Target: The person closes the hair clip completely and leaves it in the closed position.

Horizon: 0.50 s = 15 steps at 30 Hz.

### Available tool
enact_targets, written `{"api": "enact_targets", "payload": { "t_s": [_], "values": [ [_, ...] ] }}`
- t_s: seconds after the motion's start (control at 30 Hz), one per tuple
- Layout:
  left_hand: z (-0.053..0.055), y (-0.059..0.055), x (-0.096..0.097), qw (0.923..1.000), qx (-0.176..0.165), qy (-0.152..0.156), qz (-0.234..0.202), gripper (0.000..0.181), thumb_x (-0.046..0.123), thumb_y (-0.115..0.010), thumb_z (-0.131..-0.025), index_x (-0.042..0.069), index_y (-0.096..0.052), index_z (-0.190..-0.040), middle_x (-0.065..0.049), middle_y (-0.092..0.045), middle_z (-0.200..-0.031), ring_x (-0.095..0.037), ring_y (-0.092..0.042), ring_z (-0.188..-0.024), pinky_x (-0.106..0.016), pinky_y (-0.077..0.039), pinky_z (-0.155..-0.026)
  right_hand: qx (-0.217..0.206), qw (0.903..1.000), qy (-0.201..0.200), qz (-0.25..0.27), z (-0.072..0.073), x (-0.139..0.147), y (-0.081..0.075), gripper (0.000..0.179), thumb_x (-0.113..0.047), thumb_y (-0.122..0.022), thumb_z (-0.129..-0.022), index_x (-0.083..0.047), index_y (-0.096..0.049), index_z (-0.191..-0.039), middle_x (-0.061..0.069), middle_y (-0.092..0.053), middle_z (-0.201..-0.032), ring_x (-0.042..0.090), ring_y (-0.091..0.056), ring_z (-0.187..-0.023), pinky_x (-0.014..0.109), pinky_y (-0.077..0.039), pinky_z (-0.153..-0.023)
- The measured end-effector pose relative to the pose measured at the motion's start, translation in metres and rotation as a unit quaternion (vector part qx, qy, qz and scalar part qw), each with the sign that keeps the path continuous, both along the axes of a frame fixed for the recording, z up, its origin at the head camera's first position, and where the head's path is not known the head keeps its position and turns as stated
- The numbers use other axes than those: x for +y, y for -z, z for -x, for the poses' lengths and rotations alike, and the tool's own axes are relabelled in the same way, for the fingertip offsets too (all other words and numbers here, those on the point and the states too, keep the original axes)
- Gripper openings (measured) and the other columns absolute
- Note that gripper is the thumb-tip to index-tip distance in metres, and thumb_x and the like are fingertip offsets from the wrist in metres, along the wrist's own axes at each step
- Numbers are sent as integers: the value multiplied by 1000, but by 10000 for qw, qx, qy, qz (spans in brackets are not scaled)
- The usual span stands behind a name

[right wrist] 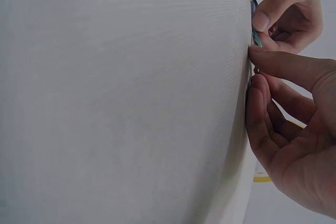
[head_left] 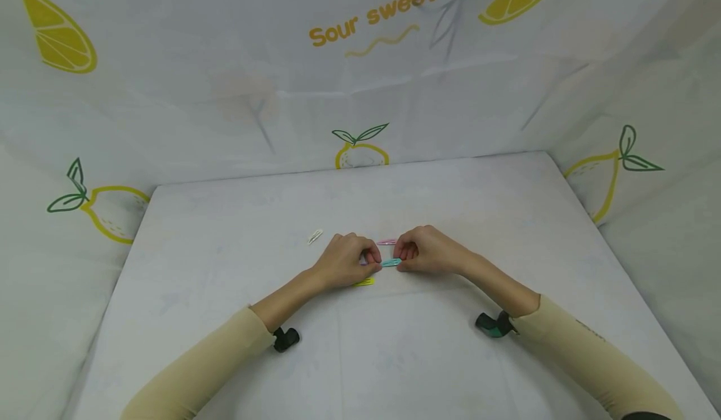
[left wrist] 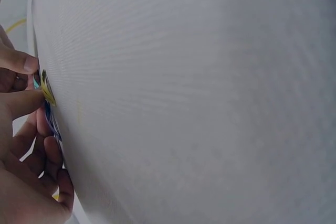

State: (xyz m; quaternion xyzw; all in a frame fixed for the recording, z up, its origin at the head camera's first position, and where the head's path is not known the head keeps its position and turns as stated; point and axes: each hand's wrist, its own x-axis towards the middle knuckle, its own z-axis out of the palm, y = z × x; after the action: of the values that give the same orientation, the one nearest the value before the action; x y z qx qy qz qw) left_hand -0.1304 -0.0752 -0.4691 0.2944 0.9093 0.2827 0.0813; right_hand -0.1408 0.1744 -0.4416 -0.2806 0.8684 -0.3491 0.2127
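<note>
A teal snap hair clip [head_left: 390, 262] lies between the two hands at mid-table. My left hand [head_left: 348, 260] pinches its left end between thumb and fingers, and my right hand [head_left: 432, 251] pinches the right end; the fingertips cover both ends. Just behind it is a pink hair clip [head_left: 386, 242], its right end close to the right fingers. In front of the left hand lies a yellow hair clip [head_left: 366, 281], seen edge-on in the left wrist view. A purple-blue hair clip [left wrist: 52, 121] is mostly hidden by the left hand in the head view.
Farther left on the white-covered table [head_left: 394, 357] lies a white hair clip [head_left: 315, 236]. White cloth [head_left: 225, 119] printed with lemons surrounds the back and sides. Black wrist-worn devices [head_left: 286, 339] hang under both forearms, near the tabletop.
</note>
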Motion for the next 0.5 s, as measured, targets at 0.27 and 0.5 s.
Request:
{"api": "enact_targets", "payload": {
  "t_s": [0.27,0.5],
  "values": [
    [0,0,0,10000,-41,-18,-24,6,23,-82,-91,26,-77,-88,15,-72,-78,-7,-60,-84,-37,-45,-88,37,10000,-4,-22,1,0,2,13,-7,-87,-88,-7,-78,-97,-2,-74,-82,6,-64,-75,21,-56,-74],
    [0,1,-1,9999,-68,32,-67,5,22,-81,-91,25,-77,-88,15,-72,-78,-8,-61,-86,-40,-45,-90,88,9999,-51,-15,1,1,4,13,-8,-87,-88,-7,-78,-97,-2,-74,-83,6,-65,-76,21,-56,-74]
  ]
}}
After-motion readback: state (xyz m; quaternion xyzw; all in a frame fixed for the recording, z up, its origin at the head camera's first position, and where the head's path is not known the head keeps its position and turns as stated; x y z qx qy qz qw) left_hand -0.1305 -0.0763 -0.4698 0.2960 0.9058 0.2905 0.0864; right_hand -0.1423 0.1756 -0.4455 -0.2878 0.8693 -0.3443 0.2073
